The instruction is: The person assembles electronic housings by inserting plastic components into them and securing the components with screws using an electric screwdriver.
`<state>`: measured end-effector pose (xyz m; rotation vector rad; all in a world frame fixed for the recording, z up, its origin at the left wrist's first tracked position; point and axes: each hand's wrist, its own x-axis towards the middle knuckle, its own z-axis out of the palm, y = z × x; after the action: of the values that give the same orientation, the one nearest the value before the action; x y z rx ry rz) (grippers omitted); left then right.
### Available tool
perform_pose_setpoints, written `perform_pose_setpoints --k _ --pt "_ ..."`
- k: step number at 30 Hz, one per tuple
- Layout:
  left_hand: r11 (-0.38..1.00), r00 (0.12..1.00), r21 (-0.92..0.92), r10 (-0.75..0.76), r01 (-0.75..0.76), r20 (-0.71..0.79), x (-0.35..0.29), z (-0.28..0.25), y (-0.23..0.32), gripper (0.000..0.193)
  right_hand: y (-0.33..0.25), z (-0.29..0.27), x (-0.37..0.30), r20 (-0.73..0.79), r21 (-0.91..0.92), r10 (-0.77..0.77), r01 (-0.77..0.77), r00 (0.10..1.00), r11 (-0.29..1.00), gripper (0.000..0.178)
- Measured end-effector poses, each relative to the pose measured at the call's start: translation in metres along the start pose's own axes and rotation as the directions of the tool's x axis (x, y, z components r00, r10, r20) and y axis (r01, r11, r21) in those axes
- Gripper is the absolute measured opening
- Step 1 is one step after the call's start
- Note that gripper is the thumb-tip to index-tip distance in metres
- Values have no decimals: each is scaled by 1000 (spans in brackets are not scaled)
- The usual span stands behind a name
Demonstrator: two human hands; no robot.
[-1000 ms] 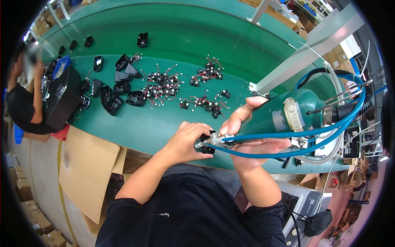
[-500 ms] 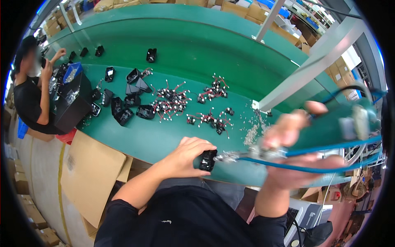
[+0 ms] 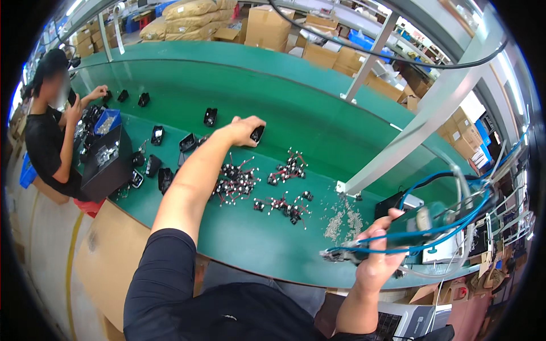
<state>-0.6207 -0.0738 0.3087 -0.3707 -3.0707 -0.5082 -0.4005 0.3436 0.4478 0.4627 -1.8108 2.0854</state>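
My left hand (image 3: 243, 132) is stretched out to the far side of the green bench, its fingers closed around a small black plastic housing (image 3: 258, 134). On the right, my right hand (image 3: 378, 258) grips a green power screwdriver (image 3: 406, 224) with blue hoses along it. The screwdriver's metal tip (image 3: 334, 256) points left over the bench, apart from any housing. Below my left hand lie clusters of small black parts with red wires and white connectors (image 3: 236, 182). My left forearm hides some of the housings on the bench.
Loose small screws (image 3: 341, 221) lie scattered near a white metal post (image 3: 398, 145). Another black housing (image 3: 210, 116) stands by the green back panel (image 3: 318, 119). At left, a co-worker (image 3: 51, 136) sits beside a black bin (image 3: 108, 162) and a blue tray (image 3: 107, 121).
My left hand has carried the black housing from the bench's near edge to the far side. The screwdriver has come away from the housing, and my right hand has moved slightly lower.
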Motion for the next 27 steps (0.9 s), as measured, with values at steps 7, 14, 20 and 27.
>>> perform_pose_setpoints --k 7,14,20,27 --pt "997 997 -22 -69 68 -43 -157 -79 54 74 -20 -30 34 -55 -194 -189 175 980 965 74" --pt "988 989 155 20 3 -148 -250 -29 81 86 -5 11 -15 437 -594 -404 595 804 541 58" --pt "987 963 157 58 -17 -265 -257 -27 86 77 147 86 -67 552 -637 257 202 794 744 24" --pt "937 967 -322 56 -138 -249 -277 -23 167 50 170 97 -47 368 -761 220 157 903 630 38"
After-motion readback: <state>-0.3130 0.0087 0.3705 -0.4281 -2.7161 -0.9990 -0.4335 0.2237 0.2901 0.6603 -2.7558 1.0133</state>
